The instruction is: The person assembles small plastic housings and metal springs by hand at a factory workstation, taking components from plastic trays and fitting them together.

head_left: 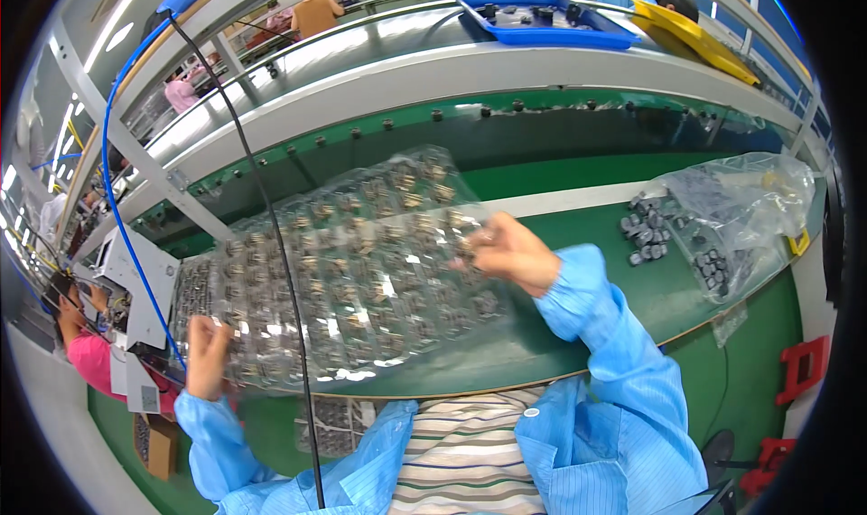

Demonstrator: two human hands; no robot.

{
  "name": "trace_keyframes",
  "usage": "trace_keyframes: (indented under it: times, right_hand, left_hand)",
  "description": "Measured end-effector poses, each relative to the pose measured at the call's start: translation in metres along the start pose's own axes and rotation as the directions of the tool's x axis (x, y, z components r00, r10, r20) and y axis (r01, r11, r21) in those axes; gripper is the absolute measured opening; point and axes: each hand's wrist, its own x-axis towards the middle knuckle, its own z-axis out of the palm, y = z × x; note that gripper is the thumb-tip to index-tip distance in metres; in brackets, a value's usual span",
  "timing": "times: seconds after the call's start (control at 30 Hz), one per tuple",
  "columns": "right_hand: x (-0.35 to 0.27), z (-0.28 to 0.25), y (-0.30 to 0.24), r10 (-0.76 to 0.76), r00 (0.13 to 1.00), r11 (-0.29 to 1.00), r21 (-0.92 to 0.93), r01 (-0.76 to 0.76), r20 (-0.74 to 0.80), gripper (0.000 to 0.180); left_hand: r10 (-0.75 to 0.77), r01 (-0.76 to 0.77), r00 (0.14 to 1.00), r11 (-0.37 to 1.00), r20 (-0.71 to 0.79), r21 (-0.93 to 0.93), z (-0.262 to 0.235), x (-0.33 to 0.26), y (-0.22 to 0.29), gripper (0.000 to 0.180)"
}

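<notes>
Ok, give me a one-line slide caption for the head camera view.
Both hands, left hand and right hand, hold a clear blister tray of small metal parts above a green workbench.

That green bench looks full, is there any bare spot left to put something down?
Bare green table lies between the clear tray and the plastic bag, right of the right hand. It is crowded near the loose dark parts beside the bag.

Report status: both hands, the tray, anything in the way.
Left hand grips the near-left edge of the clear tray. Right hand pinches its right edge. Tray full of small parts. Black cable hangs across it; bag of parts off right.
</notes>
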Motion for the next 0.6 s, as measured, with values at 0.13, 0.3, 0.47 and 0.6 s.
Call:
trace_keyframes:
  times: [0.13,0.3,0.47,0.6]
  right_hand:
    - [-0.093,-0.081,-0.005,-0.107,0.992,0.992,-0.078,0.102,-0.06,0.045]
    - [-0.157,-0.149,-0.032,-0.18,0.954,0.978,-0.147,0.147,-0.241,0.047]
    - [-0.134,-0.188,-0.053,-0.359,0.88,0.91,-0.326,0.256,-0.312,0.046]
    - [-0.103,-0.202,-0.039,-0.424,0.852,0.894,-0.291,0.34,-0.306,0.047]
  left_hand:
    - [0.047,0.025,0.974,0.95,0.223,-0.31,0.109,-0.023,-0.02,0.021]
    - [0.238,-0.053,0.909,0.88,0.341,-0.471,0.222,0.002,-0.018,0.025]
    - [0.301,-0.102,0.906,0.837,0.296,-0.538,0.278,0.062,-0.005,0.034]
    - [0.396,-0.154,0.901,0.678,0.18,-0.718,0.295,0.09,-0.01,0.046]
